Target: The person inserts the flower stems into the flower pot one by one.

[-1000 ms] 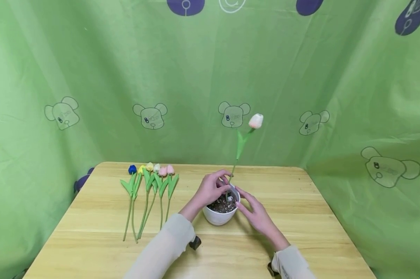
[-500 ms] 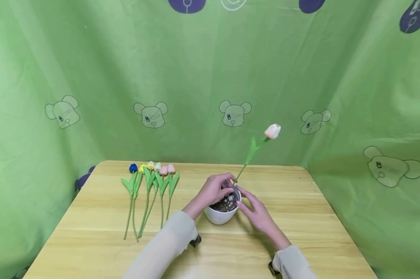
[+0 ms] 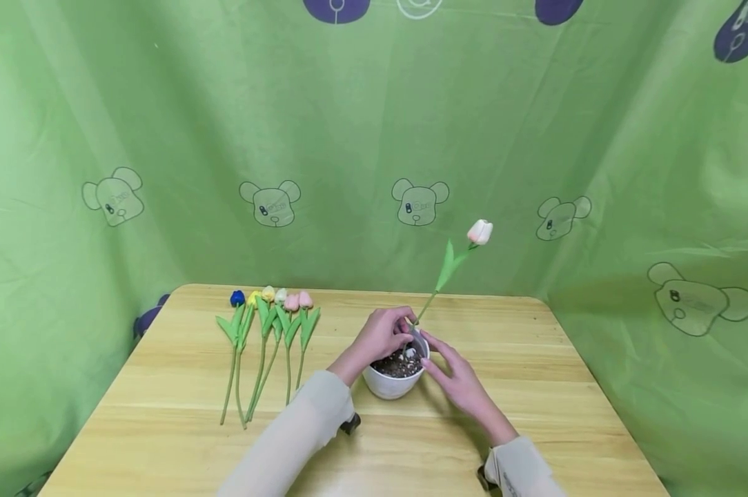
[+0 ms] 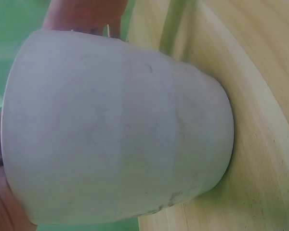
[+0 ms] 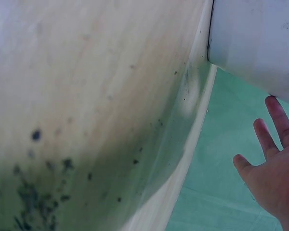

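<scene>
My left hand [image 3: 377, 338] reaches over the white flowerpot [image 3: 389, 388] and pinches the stem of a pale pink and white tulip [image 3: 479, 232]. The tulip leans to the right, its lower stem at the dark soil [image 3: 394, 368]. Around the right side of the rim lies my right hand [image 3: 462, 388], its fingers mostly straight and touching the pot. In the left wrist view the pot wall [image 4: 111, 130] fills most of the picture, with parts of both hands beside it. The right wrist view shows spread fingers of the right hand [image 5: 274, 178] close to the pot.
Several tulips lie in a row at the left of the wooden table [image 3: 523, 359], among them a blue tulip [image 3: 237, 299] and a pink tulip [image 3: 306, 299]. Dark crumbs [image 5: 36, 202] dot the table near the pot. A green curtain [image 3: 349, 124] hangs behind and at both sides.
The tulip in my left hand has tipped from nearly upright over to the right, then come back slightly left. My right hand has stayed at the pot's rim.
</scene>
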`<state>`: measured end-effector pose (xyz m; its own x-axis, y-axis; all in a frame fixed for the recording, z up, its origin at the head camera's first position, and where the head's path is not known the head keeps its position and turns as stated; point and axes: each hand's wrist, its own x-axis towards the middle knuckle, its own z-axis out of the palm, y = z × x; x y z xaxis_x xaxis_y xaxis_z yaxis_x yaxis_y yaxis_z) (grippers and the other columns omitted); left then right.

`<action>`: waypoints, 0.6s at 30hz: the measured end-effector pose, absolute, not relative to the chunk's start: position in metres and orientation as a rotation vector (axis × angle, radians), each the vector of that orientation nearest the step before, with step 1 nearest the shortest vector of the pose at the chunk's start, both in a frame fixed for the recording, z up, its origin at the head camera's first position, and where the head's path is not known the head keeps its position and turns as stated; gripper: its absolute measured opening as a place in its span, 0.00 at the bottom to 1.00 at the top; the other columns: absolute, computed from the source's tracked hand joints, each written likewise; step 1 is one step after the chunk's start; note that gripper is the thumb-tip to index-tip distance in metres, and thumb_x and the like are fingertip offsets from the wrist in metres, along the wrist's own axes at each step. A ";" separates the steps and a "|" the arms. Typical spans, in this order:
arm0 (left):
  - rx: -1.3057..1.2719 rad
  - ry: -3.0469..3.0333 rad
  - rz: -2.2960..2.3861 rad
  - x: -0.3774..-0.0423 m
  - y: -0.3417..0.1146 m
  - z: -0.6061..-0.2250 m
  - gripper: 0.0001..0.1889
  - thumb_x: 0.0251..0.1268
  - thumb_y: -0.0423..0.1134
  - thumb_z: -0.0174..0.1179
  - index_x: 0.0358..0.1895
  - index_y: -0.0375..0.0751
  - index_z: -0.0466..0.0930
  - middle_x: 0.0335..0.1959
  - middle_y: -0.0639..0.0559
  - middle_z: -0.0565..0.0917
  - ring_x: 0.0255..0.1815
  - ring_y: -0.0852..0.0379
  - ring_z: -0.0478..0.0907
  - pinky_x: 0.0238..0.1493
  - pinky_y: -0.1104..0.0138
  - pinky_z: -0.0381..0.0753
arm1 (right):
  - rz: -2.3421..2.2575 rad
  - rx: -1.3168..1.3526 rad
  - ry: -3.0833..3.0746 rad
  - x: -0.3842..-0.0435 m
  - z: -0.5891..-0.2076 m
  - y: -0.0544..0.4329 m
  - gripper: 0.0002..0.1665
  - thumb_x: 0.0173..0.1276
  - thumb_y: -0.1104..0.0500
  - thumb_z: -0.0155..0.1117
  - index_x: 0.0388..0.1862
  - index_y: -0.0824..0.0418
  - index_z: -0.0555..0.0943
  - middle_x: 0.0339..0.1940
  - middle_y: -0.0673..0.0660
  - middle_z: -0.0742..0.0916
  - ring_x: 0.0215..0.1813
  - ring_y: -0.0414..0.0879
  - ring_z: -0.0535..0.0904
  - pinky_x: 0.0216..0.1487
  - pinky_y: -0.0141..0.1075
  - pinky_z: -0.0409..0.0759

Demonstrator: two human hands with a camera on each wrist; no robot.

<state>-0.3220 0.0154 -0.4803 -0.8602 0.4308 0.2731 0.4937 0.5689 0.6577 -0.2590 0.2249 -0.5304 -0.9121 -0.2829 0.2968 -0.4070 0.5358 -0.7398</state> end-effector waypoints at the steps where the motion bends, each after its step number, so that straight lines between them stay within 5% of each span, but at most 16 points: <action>1: -0.792 -2.713 -1.171 -0.322 0.015 -0.480 0.16 0.61 0.32 0.74 0.52 0.42 0.85 0.35 0.53 0.87 0.33 0.64 0.82 0.42 0.77 0.83 | 1.319 0.596 -2.628 -0.259 -0.531 0.225 0.34 0.78 0.50 0.62 0.80 0.45 0.67 0.72 0.63 0.79 0.74 0.66 0.72 0.75 0.73 0.62; 18: -0.742 -2.787 -1.138 -0.320 0.017 -0.485 0.26 0.57 0.35 0.77 0.60 0.40 0.82 0.35 0.55 0.88 0.33 0.67 0.81 0.40 0.79 0.83 | 1.305 0.572 -2.640 -0.260 -0.532 0.225 0.34 0.78 0.49 0.63 0.80 0.45 0.67 0.71 0.62 0.80 0.74 0.66 0.72 0.74 0.74 0.62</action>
